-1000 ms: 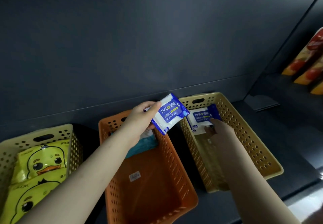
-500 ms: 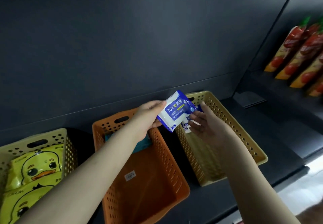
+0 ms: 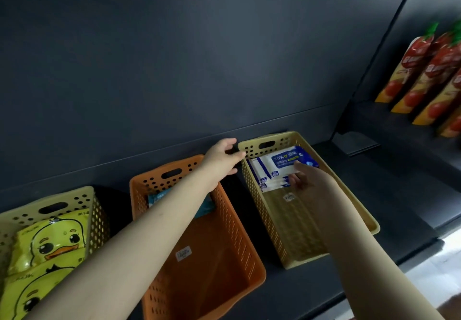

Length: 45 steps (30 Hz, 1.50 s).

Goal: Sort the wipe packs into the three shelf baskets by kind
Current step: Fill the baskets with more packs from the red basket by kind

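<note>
Landmark: orange basket [image 3: 199,220], middle of three on the dark shelf [image 3: 411,210].

Progress: judged well advanced. Each basket holds a single kind as far as can be seen, and no loose pack shows outside them; whether more remain out of view cannot be told.

Item 1: alcohol wipe pack [image 3: 284,161], in the pale yellow basket [image 3: 324,160] just right of the orange one, at its far end. White soft film with a blue end panel and "75%" print; lies flat on top of several like packs stacked beneath.

Item 2: duck-print packs [image 3: 47,247], bright yellow, in the yellow basket [image 3: 97,210] left of the orange one; at least two, overlapping.

Item 3: teal pack [image 3: 159,196], inside the orange basket at its far end, largely hidden by the forearm.

Right hand [image 3: 306,178]: inside the right-hand basket, fingers resting on the alcohol pack's near edge; whether it grips or merely presses cannot be told.

Left hand [image 3: 222,160]: above the orange basket's far right corner, fingers loosely spread, holding nothing
</note>
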Available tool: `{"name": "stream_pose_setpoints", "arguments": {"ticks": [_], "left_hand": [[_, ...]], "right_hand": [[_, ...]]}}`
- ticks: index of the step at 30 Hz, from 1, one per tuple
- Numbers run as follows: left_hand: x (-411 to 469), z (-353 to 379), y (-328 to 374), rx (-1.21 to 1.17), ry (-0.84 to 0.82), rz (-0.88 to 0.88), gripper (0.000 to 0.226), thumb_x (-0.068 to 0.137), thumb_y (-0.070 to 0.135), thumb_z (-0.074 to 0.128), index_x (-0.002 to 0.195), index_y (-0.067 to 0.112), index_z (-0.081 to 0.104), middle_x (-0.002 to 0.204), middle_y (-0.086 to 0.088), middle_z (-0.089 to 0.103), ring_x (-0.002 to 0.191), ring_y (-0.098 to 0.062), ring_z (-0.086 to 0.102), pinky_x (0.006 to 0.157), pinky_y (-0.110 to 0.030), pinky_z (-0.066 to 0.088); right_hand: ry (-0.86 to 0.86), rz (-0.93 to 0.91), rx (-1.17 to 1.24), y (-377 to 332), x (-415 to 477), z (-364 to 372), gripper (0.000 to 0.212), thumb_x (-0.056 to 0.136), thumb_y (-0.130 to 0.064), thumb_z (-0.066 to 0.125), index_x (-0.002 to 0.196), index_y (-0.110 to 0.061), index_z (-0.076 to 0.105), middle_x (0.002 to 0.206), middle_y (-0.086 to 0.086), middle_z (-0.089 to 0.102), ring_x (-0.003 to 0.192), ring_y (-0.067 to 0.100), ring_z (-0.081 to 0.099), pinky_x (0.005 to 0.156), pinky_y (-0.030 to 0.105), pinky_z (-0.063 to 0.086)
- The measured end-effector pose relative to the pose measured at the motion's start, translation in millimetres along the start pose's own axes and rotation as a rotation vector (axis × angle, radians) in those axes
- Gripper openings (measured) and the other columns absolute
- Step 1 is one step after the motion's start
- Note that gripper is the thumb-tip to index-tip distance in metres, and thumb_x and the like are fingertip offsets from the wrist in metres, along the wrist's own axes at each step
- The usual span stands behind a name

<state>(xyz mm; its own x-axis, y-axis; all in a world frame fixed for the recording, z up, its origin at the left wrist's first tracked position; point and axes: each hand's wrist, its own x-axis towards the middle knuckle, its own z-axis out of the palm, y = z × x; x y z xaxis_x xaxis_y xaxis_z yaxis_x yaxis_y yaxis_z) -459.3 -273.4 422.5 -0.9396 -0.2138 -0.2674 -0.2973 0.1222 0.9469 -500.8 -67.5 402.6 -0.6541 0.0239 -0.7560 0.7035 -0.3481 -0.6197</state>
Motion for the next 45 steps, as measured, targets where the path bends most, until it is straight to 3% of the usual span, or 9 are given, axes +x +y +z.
{"name": "stream_pose_setpoints", "arguments": {"ticks": [3, 8, 16, 26, 30, 34, 37, 39, 45], "left_hand": [[10, 3, -2, 0.219, -0.013, 0.062, 0.058, 0.089, 0.016, 0.066, 0.141, 0.023, 0.043, 0.146, 0.002, 0.043, 0.125, -0.02, 0.05, 0.095, -0.04, 0.052], [23, 3, -2, 0.496, -0.026, 0.125, 0.059, 0.082, 0.025, 0.073, 0.137, 0.022, 0.05, 0.142, 0.0, 0.046, 0.124, -0.021, 0.05, 0.098, -0.043, 0.049], [25, -3, -7, 0.641, -0.022, 0.191, 0.054, 0.085, 0.03, 0.07, 0.135, 0.024, 0.051, 0.133, 0.002, 0.055, 0.121, -0.017, 0.052, 0.096, -0.028, 0.039], [25, -2, -7, 0.617, -0.025, 0.173, 0.052, 0.084, 0.027, 0.071, 0.133, 0.024, 0.052, 0.134, 0.002, 0.055, 0.123, -0.016, 0.051, 0.093, -0.026, 0.036], [24, -1, -7, 0.612, -0.02, 0.164, 0.052, 0.084, 0.027, 0.072, 0.132, 0.023, 0.053, 0.133, -0.001, 0.056, 0.123, -0.017, 0.051, 0.1, -0.031, 0.038], [21, 0, -6, 0.646, -0.042, 0.184, 0.054, 0.087, 0.029, 0.068, 0.137, 0.022, 0.05, 0.134, -0.002, 0.056, 0.122, -0.018, 0.053, 0.098, -0.029, 0.039], [13, -5, -4, 0.625, -0.046, 0.219, 0.056, 0.087, 0.025, 0.068, 0.139, 0.022, 0.048, 0.137, -0.002, 0.054, 0.115, -0.018, 0.058, 0.099, -0.032, 0.044], [4, -13, -1, 0.592, -0.024, 0.262, 0.054, 0.088, 0.021, 0.067, 0.139, 0.02, 0.048, 0.137, -0.001, 0.054, 0.109, -0.015, 0.06, 0.094, -0.027, 0.045], [-43, -57, 8, 0.565, 0.076, 0.336, 0.044, 0.088, 0.02, 0.067, 0.13, 0.018, 0.057, 0.131, -0.001, 0.059, 0.105, -0.016, 0.061, 0.094, -0.026, 0.046]], "right_hand": [[0.042, -0.016, -0.051, -1, 8, 9, 0.037, 0.084, -0.013, 0.072, 0.116, 0.0, 0.059, 0.088, 0.01, 0.065, 0.071, 0.014, 0.062, 0.054, 0.022, 0.05], [0.125, -0.013, -0.125, 0, 10, 15, 0.046, 0.077, -0.009, 0.077, 0.118, -0.002, 0.055, 0.108, 0.015, 0.063, 0.081, 0.023, 0.065, 0.038, 0.024, 0.051], [0.102, -0.057, -0.108, 7, 10, 21, 0.036, 0.081, -0.008, 0.073, 0.113, 0.002, 0.058, 0.089, 0.013, 0.062, 0.072, 0.02, 0.064, 0.072, 0.03, 0.059], [0.165, -0.09, -0.111, 11, 15, 27, 0.018, 0.081, -0.001, 0.07, 0.095, -0.001, 0.059, 0.109, 0.014, 0.065, 0.083, 0.022, 0.064, 0.085, 0.032, 0.057], [0.173, -0.11, 0.003, 16, 10, 30, 0.048, 0.081, 0.003, 0.07, 0.125, -0.008, 0.054, 0.086, 0.009, 0.059, 0.073, 0.021, 0.064, 0.072, 0.029, 0.06], [0.233, -0.209, 0.017, 18, 8, 28, 0.044, 0.082, -0.001, 0.071, 0.123, -0.008, 0.058, 0.104, 0.009, 0.063, 0.067, 0.015, 0.061, 0.052, 0.021, 0.054], [0.255, -0.244, -0.061, 21, 3, 21, 0.018, 0.083, -0.012, 0.072, 0.096, -0.005, 0.061, 0.108, 0.014, 0.066, 0.076, 0.019, 0.064, 0.079, 0.033, 0.058], [0.229, -0.272, -0.123, 20, -4, 16, 0.021, 0.084, -0.017, 0.071, 0.098, -0.005, 0.06, 0.104, 0.015, 0.067, 0.073, 0.018, 0.063, 0.086, 0.037, 0.056], [0.108, -0.497, -0.364, 16, -64, 8, 0.043, 0.081, -0.02, 0.071, 0.122, -0.015, 0.057, 0.111, 0.009, 0.068, 0.09, 0.028, 0.068, 0.052, 0.035, 0.056]]}}
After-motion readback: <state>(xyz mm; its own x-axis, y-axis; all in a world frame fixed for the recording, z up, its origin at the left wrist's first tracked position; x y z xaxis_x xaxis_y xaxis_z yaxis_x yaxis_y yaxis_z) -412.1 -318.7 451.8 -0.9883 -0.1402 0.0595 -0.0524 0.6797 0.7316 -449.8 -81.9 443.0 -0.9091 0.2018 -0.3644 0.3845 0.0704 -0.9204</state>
